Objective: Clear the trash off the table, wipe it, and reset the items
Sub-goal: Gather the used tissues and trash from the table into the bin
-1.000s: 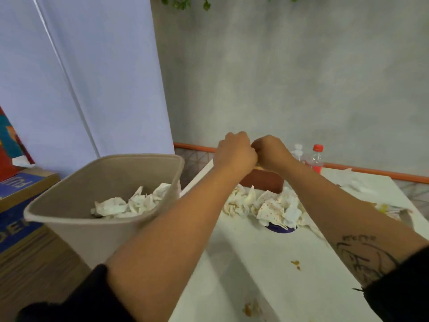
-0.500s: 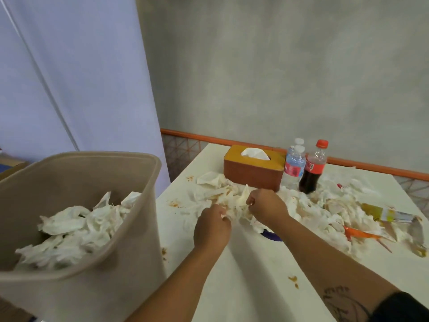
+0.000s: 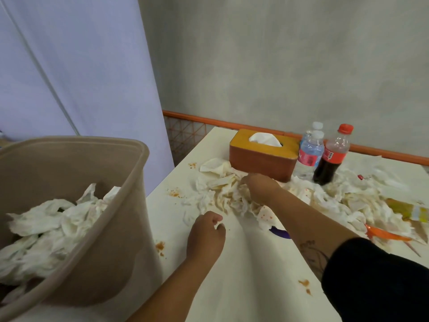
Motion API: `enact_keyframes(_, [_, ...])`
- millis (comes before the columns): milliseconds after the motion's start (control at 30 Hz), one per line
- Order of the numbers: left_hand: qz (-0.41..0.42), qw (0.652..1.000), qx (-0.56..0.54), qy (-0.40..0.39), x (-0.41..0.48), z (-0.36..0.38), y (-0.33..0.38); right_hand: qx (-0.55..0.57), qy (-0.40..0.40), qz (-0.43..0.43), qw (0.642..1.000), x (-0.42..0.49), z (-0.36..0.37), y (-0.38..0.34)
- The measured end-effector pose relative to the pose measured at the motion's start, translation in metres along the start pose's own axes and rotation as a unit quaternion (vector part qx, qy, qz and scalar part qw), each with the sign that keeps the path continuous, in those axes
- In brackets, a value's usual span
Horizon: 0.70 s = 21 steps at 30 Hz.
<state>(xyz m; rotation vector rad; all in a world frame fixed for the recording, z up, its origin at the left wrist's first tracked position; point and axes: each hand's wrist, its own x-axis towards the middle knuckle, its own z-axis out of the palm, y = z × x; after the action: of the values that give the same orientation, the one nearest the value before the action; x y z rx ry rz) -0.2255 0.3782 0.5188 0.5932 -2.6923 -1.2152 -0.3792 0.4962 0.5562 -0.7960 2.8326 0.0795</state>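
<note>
Step in hand: trash clearing, wiping not begun. Beige plastic bin [image 3: 130,205], part-filled with crumpled tissues, sits just off the white table's [image 3: 243,270] near left edge. Left hand [image 3: 205,233] hovers near that edge, fingers loosely curled, nothing visibly held. Orange sauce spots [image 3: 160,246] dot the near and left edges. Right hand [image 3: 260,189] is dug into the pile of stained white tissues [image 3: 218,198] at table centre; fingers are buried, so the grip can't be read. Next move likely: bunch a handful with both hands and carry it left over the bin rim without shedding bits. Orange plastic utensil [image 3: 385,234] lies by the right edge. An orange-brown tissue box [image 3: 262,159], a clear water bottle [image 3: 310,152] and a red-capped cola bottle [image 3: 332,156] stand along the far edge. Beyond them are an orange rail [image 3: 209,123], a grey wall [image 3: 278,66] and a lavender panel [image 3: 81,66].
</note>
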Motion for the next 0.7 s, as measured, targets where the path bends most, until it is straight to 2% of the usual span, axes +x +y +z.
enact_keyframes(67, [-0.002, 1.0, -0.005, 0.001, 0.0, -0.001, 0.0, 0.003, 0.013, 0.015, 1.0, 0.0, 0.002, -0.001])
enact_keyframes(200, [-0.005, 1.0, -0.017, -0.002, 0.001, -0.004, 0.002, -0.02, 0.092, 0.043, 0.995, -0.012, -0.006, -0.006])
enact_keyframes(333, [-0.012, 0.999, -0.036, 0.001, 0.003, -0.007, 0.005, -0.059, 0.192, 0.017, 0.979, -0.026, -0.023, -0.003])
enact_keyframes(533, [-0.007, 0.995, -0.099, -0.017, 0.003, -0.009, 0.025, -0.105, 0.246, 0.01, 0.964, -0.051, -0.051, 0.004])
enact_keyframes(600, [-0.011, 0.991, -0.13, -0.024, 0.002, -0.009, 0.033, -0.08, 0.239, 0.023, 0.967, -0.057, -0.057, 0.003])
enact_keyframes(700, [-0.026, 0.976, -0.213, -0.041, 0.003, -0.01, 0.041, 0.068, 0.202, 0.065, 0.975, -0.067, -0.065, -0.003])
